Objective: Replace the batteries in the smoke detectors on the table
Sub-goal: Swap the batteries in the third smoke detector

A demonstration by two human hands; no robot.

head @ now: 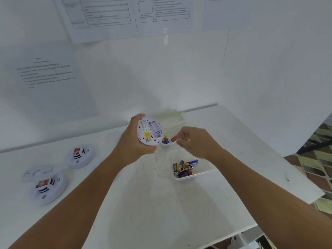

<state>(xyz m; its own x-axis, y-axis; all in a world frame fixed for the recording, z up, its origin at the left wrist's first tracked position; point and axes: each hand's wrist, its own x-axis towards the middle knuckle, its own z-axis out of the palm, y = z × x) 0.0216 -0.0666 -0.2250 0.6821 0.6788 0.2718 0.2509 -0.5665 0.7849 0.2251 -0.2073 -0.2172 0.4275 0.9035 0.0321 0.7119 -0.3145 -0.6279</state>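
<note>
My left hand (pixel 133 141) grips a white round smoke detector (pixel 149 131) above the table, its back turned to me and its battery bay uncovered. My right hand (pixel 195 141) hovers over the far white tray (pixel 169 144) and pinches a battery (pixel 175 137) with a red end. More batteries (pixel 165 140) lie in that tray. The near white tray (pixel 194 175) holds several batteries (pixel 184 168). Two more smoke detectors (pixel 80 155) (pixel 47 187) lie on the table at the left, and a loose white cover (pixel 38 172) sits between them.
The white table (pixel 152 203) stands in a corner of white walls with printed sheets (pixel 48 74) taped up. Its right edge (pixel 287 159) drops to a patterned tile floor (pixel 316 159). The front edge runs at the lower right.
</note>
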